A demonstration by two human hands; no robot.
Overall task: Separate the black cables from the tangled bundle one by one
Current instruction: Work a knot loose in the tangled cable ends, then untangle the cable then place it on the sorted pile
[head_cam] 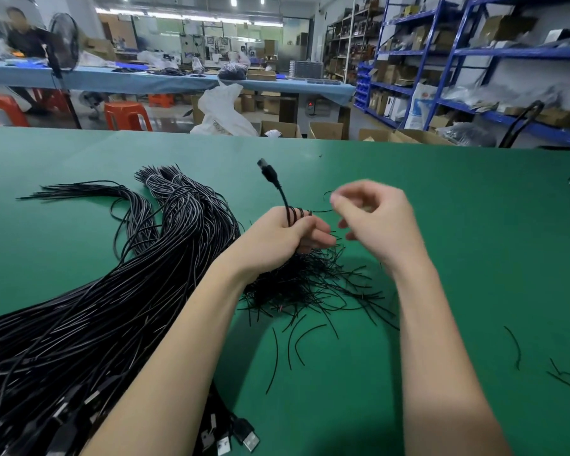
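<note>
The left hand (278,236) is closed in a fist around a bunch of thin black cables (297,216). One cable with a dark connector (268,171) stands up out of the fist. The right hand (374,222) is raised just beside it, blurred, with fingers curled; I cannot tell if it pinches anything. Below the fist, short thin black wire pieces (313,284) spread out loosely on the green table (441,199). To the left lies the big bundle of long, glossy black cables (112,291), with flat USB plugs (244,436) at the near end. A few single curved strands (515,347) lie well apart on the right.
</note>
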